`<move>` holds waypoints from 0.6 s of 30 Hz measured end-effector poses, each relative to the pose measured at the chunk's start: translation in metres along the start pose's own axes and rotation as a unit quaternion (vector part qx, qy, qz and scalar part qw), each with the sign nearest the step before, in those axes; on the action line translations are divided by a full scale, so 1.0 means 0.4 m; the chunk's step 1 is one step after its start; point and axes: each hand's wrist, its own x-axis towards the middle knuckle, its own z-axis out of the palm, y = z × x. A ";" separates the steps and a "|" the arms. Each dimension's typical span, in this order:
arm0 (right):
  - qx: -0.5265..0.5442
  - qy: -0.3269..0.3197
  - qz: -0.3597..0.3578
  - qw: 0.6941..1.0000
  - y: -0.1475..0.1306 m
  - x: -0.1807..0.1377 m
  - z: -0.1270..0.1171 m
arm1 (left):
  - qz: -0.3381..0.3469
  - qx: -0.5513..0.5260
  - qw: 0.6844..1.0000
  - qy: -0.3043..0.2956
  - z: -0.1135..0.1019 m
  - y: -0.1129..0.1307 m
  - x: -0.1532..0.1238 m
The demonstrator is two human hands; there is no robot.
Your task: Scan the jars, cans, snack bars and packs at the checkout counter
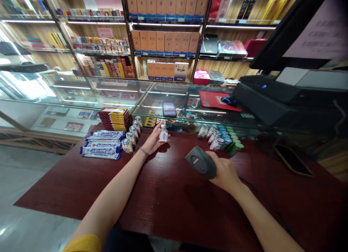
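My left hand [152,140] is closed around a small clear bottle [163,133] with a silver cap, holding it upright on the dark red counter [168,197]. My right hand [224,172] grips a dark grey barcode scanner [200,161], its head turned left toward the bottle, a short gap between them. A row of several similar small bottles [132,135] stands just left of my left hand.
Blue-and-white long packs [103,145] and a stack of red-yellow boxes [114,118] lie at the left. More bottles and green-capped tins [221,137] sit at the right. A glass display case [187,110], a register terminal [274,96], a phone [292,159] and stocked shelves surround the counter.
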 end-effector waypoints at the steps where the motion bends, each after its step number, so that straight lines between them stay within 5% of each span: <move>1: 0.003 0.012 0.022 1.000 0.010 -0.002 0.000 | -0.002 -0.018 1.000 -0.008 0.000 0.002 -0.002; 10: 0.074 0.165 0.209 0.961 0.135 -0.017 -0.047 | 0.030 -0.005 1.000 -0.008 0.093 0.015 -0.018; 18: 0.102 0.304 0.231 0.919 0.230 -0.031 -0.105 | 0.119 0.237 0.963 0.042 0.266 -0.119 -0.014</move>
